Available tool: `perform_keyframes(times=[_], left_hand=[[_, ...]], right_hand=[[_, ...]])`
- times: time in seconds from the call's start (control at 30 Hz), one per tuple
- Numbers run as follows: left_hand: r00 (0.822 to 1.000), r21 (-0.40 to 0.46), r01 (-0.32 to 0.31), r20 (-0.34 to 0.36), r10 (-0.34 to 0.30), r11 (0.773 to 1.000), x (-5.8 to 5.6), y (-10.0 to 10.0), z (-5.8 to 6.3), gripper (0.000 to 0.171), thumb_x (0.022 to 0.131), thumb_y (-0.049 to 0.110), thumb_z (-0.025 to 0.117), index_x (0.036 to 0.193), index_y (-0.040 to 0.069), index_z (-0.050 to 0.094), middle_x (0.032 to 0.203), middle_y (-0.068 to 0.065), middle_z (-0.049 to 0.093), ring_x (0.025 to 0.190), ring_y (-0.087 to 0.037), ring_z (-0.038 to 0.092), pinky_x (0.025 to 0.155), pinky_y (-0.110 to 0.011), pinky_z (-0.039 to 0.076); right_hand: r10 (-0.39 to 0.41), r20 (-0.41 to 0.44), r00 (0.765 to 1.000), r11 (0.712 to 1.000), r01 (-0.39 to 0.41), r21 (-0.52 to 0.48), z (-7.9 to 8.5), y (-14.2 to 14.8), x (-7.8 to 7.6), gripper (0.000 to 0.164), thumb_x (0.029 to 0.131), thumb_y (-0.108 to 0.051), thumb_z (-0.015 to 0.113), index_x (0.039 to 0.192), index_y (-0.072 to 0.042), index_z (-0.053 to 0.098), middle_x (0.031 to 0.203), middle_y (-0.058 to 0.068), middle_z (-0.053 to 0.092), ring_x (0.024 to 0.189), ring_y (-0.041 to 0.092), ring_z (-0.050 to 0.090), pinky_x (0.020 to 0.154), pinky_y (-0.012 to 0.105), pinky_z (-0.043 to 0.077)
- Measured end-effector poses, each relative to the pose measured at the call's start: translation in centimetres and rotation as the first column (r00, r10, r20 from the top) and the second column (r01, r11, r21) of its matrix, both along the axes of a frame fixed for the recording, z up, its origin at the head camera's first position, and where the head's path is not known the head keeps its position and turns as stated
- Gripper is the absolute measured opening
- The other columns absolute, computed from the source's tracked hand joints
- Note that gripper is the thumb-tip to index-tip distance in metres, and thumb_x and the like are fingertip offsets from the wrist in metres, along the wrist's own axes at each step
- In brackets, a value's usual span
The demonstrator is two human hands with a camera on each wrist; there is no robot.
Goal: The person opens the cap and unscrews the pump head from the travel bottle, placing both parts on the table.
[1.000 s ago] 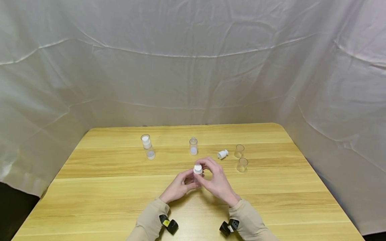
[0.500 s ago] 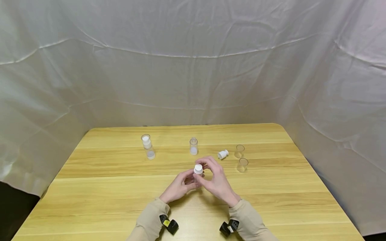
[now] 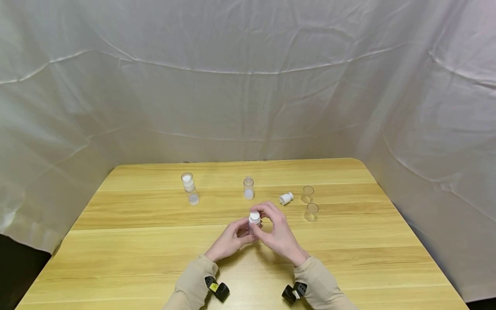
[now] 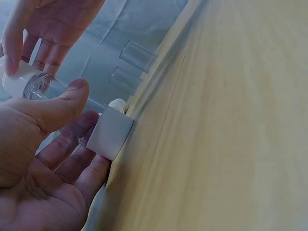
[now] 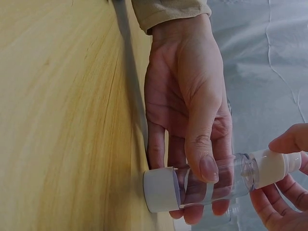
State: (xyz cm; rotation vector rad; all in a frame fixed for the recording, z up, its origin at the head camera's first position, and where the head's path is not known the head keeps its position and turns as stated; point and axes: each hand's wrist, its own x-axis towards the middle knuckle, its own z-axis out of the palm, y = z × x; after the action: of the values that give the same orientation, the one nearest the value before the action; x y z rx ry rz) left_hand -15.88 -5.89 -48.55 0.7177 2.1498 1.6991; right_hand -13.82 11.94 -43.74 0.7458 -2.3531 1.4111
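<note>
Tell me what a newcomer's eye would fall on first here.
Most likely the left hand around a clear bottle and the right hand pinching its white top, low in the middle of the head view. Beyond them stands a topless bottle; to its right, a white pump lies beside two clear cups.

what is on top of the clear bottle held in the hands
A white top sits on the clear bottle. The right hand pinches it, covering part of its side; that part cannot be seen.
</note>
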Motion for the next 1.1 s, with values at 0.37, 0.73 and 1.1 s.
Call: perform_keyframes(times=[0.37,0.73,1.1], left_hand=[[1.0,-0.008,-0.006,-0.01,0.006,1.0,0.05,0.06,0.07,0.047,0.095,0.013,0.068,0.139,0.001,0.056,0.139,-0.018,0.062,0.13,-0.033,0.059,0.112,-0.028,0.05],[1.0,-0.018,-0.006,-0.001,0.005,1.0,0.07,0.1,-0.03,0.049,0.095,0.013,0.068,0.14,0.002,0.055,0.14,-0.02,0.061,0.13,-0.035,0.06,0.113,-0.033,0.05],[1.0,-0.011,-0.007,0.001,0.007,1.0,0.11,0.07,0.05,0.048,0.095,0.012,0.068,0.141,0.003,0.055,0.141,-0.02,0.061,0.131,-0.035,0.059,0.114,-0.037,0.048]], right_hand=[[-0.003,-0.009,1.0,1.0,0.003,-0.014,-0.07,0.06,-0.02,0.035,0.083,-0.003,0.078,0.116,-0.003,0.065,0.109,0.008,0.067,0.097,0.014,0.062,0.086,0.035,0.061],[0.006,-0.004,1.0,1.0,-0.006,-0.015,0.09,0.05,-0.02,0.035,0.082,0.002,0.075,0.116,-0.002,0.065,0.11,0.009,0.068,0.1,0.018,0.064,0.091,0.029,0.061],[-0.001,-0.014,1.0,1.0,0.001,0.003,0.08,-0.03,0.01,0.037,0.082,0.003,0.076,0.116,-0.001,0.065,0.11,0.009,0.068,0.098,0.02,0.065,0.09,0.031,0.061]])
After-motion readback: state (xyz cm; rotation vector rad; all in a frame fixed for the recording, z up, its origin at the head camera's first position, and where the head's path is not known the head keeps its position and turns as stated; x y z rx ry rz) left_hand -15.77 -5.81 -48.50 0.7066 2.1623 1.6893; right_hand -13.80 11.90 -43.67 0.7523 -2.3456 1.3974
